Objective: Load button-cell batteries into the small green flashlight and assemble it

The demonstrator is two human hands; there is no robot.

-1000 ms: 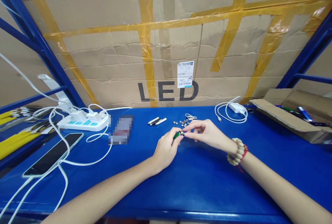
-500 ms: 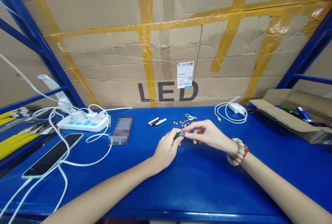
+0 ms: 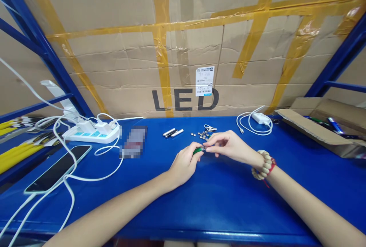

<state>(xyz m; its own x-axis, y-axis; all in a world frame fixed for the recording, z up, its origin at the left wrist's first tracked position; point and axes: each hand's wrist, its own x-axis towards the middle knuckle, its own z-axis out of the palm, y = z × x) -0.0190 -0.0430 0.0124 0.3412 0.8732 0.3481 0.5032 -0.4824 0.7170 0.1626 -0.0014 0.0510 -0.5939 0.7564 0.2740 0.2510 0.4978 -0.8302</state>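
Between the thumb and fingers of my left hand is a small green metal tube, likely a mini flashlight; part of it is hidden by the fingers. My right hand pinches at the tube's silver end, thumb and index finger closed on it. Just behind my fingertips lie several small button cells, and beyond them a white-and-dark looped cord. To the left of these, a few silver and black tubes lie side by side on the blue table.
At the left are a white power strip with tangled cables, a phone and a blurred-out dark item. A white charger with cord and an open cardboard box stand right. A large taped carton backs the table.
Both hands have shifted slightly to the right with the green tube. More of its green body shows, and the silver end now looks turned, its ring shape less visible.
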